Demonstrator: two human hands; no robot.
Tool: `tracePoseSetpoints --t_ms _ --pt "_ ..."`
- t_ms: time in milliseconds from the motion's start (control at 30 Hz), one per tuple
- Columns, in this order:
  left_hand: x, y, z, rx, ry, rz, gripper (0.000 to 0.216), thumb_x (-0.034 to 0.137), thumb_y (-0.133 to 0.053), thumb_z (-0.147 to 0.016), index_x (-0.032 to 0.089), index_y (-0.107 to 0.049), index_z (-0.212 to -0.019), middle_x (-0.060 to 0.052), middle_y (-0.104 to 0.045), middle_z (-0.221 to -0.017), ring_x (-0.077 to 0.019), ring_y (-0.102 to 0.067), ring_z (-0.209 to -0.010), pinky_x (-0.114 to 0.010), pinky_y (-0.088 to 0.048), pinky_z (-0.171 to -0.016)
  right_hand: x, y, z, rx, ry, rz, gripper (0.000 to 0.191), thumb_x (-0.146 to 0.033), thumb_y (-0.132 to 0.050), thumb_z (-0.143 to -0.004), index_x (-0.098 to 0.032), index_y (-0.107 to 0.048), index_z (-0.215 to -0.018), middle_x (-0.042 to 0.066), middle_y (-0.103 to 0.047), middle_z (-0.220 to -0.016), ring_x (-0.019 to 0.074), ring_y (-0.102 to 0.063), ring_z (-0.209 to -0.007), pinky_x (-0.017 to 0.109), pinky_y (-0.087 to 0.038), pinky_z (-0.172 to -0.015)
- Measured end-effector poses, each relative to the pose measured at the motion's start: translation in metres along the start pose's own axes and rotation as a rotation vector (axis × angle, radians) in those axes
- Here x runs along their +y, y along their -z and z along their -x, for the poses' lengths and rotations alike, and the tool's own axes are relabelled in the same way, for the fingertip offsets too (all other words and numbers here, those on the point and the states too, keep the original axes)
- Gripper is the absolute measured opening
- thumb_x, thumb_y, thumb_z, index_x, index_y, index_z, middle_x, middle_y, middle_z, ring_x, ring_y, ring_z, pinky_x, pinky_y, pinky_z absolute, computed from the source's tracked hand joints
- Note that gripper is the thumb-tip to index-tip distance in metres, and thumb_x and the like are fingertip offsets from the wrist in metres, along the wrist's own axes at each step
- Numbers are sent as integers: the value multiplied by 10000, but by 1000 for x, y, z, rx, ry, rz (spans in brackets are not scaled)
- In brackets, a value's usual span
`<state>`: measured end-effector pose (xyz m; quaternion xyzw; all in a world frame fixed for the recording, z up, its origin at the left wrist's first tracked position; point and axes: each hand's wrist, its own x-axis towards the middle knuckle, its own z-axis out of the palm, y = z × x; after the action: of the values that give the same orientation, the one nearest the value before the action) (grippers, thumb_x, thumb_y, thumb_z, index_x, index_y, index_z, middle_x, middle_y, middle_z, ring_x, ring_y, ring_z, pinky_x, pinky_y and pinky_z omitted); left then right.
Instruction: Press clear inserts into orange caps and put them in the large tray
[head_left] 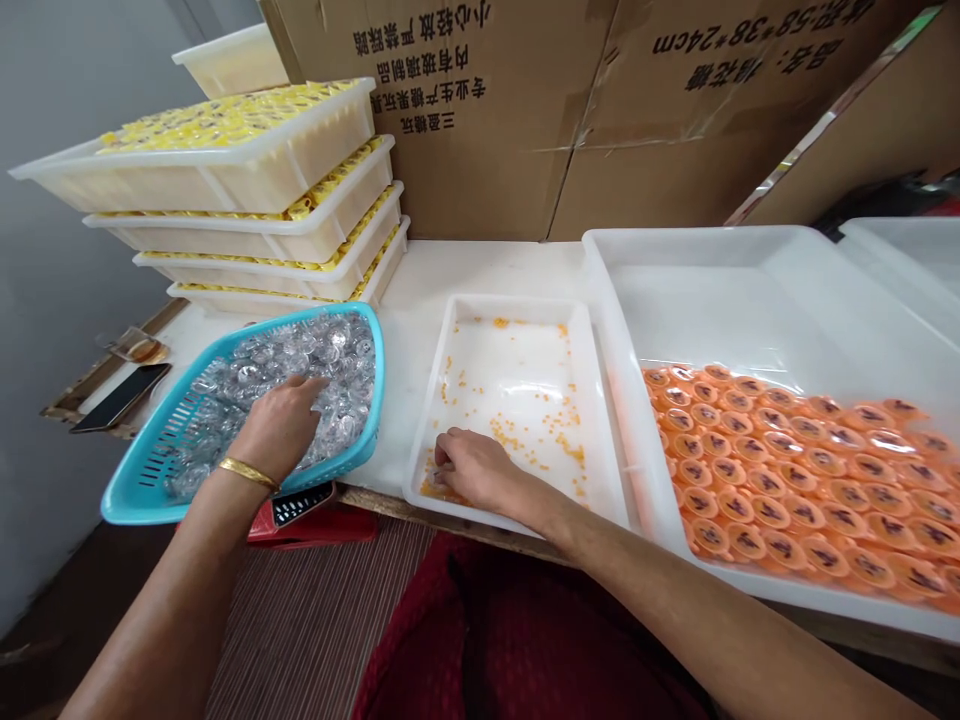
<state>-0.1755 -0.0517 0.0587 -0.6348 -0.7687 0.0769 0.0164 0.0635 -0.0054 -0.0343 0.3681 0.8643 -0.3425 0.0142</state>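
Note:
My left hand point(281, 420), with a gold bangle at the wrist, rests over a turquoise basket point(379, 365) full of small clear plastic pieces point(337, 340). Its fingers reach out among the pieces, partly apart; the thumb side is hidden. In the near left corner of a shallow white tray point(592, 365) is my right hand point(476, 468), its fingers curled and closed low over the bottom. Something clear shows faintly beneath those fingers, too covered to name. Small orange bits point(508, 435) lie scattered over the tray bottom.
At right, a large white bin point(720, 250) holds rows of orange pieces with clear round tops point(772, 480). Stacked white trays point(225, 165) with yellow pieces stand back left. Cardboard boxes point(487, 120) close off the rear. A phone point(120, 398) and a glass point(139, 345) lie far left.

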Motion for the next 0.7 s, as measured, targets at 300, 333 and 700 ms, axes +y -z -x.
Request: tracePoseSetpoints --t_ms 300,333,700 --pt "59 12 27 177 -206 380 249 258 -459 -907 172 -691 -925 -62 -659 -890 -174 -625 -743 -300 -480 -729 26 19 8 220 -127 -195 139 -213 -522 -866 -217 -630 -954 2 -690 -786 138 -620 -713 242 -401 -659" --pt "73 9 29 88 -286 402 238 240 -463 -907 175 -692 -894 -56 -655 -855 -175 -627 -760 -294 -478 -728 29 22 11 256 -153 -219 139 -227 -507 -874 -221 -636 -925 -5 -684 -749 137 -618 -680 244 -402 -648" --pt "149 -46 4 -432 -579 166 175 174 -526 -811 166 -657 -927 -106 -648 -954 -250 -639 -905 -336 -482 -759 44 27 44 367 -271 -553 145 -303 -505 -867 -212 -536 -758 -48 -569 -571 115 -583 -466 237 -454 -509"
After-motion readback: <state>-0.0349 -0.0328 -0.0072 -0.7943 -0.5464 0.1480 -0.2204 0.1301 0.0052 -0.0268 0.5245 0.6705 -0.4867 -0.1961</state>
